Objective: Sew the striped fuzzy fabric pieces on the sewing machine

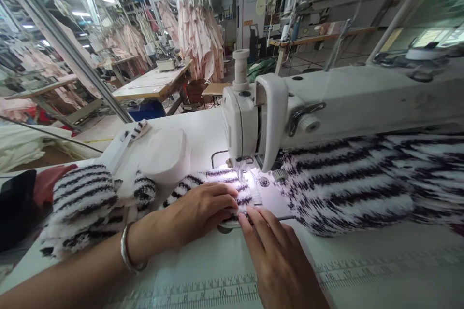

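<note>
A small fuzzy black-and-white striped fabric piece lies under the needle area of the sewing machine. My left hand rests on it from the left, fingers together and curved over the cloth, a silver bangle at the wrist. At the piece's near edge, my right hand has its fingertips on the cloth, thumb side close to my left fingers. Both hands keep hold of the piece just in front of the lit presser foot, whose exact contact with the cloth is partly hidden.
More striped fabric is heaped right of the needle, below the machine arm. Striped pieces lie at left beside a white pad-like stack. A ruler strip runs along the front. Pink garments hang behind.
</note>
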A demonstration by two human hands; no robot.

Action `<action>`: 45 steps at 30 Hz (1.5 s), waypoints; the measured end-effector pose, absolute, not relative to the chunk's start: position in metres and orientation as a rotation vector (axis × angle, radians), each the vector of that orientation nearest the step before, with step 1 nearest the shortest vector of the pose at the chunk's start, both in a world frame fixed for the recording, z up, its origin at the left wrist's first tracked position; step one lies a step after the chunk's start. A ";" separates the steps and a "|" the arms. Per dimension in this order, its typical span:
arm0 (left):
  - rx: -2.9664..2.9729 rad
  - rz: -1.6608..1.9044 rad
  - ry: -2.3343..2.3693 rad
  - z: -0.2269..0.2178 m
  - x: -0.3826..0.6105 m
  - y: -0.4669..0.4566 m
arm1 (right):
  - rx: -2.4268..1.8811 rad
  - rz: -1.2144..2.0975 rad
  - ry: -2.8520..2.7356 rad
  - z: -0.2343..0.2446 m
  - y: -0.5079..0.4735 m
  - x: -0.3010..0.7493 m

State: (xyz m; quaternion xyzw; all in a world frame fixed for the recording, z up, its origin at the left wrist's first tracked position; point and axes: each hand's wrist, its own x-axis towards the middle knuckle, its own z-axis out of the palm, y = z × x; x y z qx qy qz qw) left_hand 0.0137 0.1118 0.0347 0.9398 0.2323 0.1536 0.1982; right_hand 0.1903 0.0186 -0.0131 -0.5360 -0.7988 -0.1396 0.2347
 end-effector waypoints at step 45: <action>2.762 0.403 1.023 0.026 0.020 0.109 | -1.402 0.076 -2.254 -0.004 0.058 0.216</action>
